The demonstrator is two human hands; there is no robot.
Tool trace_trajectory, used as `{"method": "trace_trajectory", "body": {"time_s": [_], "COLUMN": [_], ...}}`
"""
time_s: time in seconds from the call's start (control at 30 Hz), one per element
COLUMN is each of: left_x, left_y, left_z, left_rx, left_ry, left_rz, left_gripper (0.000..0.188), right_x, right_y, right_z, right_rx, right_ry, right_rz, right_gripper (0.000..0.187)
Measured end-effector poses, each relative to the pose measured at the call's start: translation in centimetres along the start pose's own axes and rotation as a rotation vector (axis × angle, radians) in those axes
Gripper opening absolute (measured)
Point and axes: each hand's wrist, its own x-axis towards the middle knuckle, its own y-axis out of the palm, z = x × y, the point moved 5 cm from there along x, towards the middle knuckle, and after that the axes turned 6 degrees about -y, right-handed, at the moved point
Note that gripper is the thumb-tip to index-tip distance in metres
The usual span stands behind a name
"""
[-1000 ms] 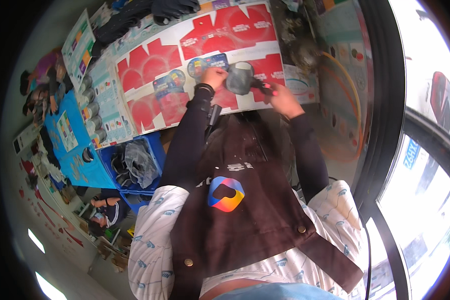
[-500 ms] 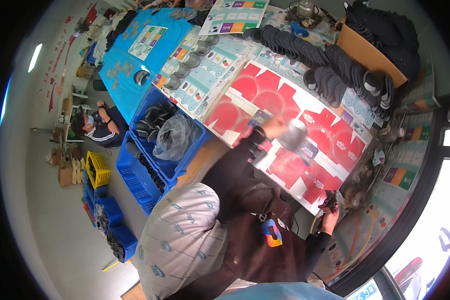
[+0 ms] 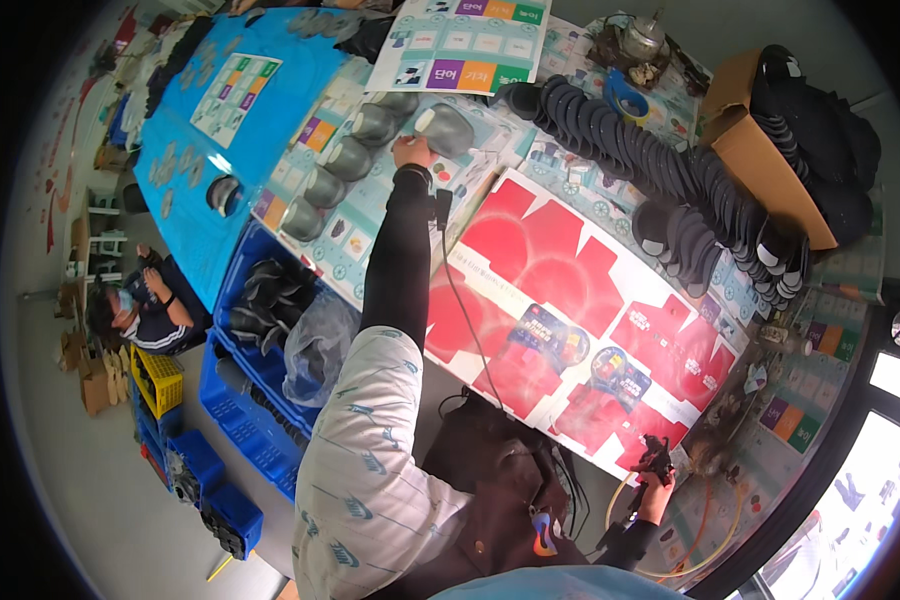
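Note:
My left arm is stretched far out over the printed sheets, and my left hand (image 3: 412, 153) pinches the edge of a grey, rounded, shell-like piece (image 3: 446, 130). Beside it runs a row of similar grey pieces (image 3: 348, 158), lying on the sheets. At the lower right, my right hand (image 3: 654, 496) is wrapped round a dark spray gun (image 3: 655, 457), near the corner of a red-and-white printed board (image 3: 580, 260). The board bears only its own print and marks. Some of the right fingers are hidden behind the gun.
Overlapping dark curved pieces (image 3: 610, 125) line the far right, beside a cardboard box (image 3: 765, 165) heaped with more. Blue crates (image 3: 232, 385) with dark parts and a plastic bag stand at left. A person (image 3: 150, 305) sits beyond, near a blue-covered table (image 3: 185, 190). A cable hangs by my left wrist.
My left hand has carried the grey piece from above the red board to the far left, beside the row. My right hand keeps the spray gun near the board's corner. The view has shifted.

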Motion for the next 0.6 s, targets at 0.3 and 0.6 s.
{"method": "trace_trajectory", "body": {"time_s": [0.3,0.6], "left_x": [6.0,-22.7], "left_y": [5.5,21.7], "left_z": [1.1,8.1], "left_rx": [1.454,0.576], "left_ry": [1.341,0.322], "left_rz": [0.085,0.738], "left_gripper": [0.034,0.035], "right_x": [-1.9,-3.1], "right_y": [3.2,0.9], "right_z": [2.0,4.0], "right_rx": [0.007,0.014], "right_ry": [0.007,0.147], "right_rz": [-0.058,-0.216], "right_gripper": [0.051,0.032]}}
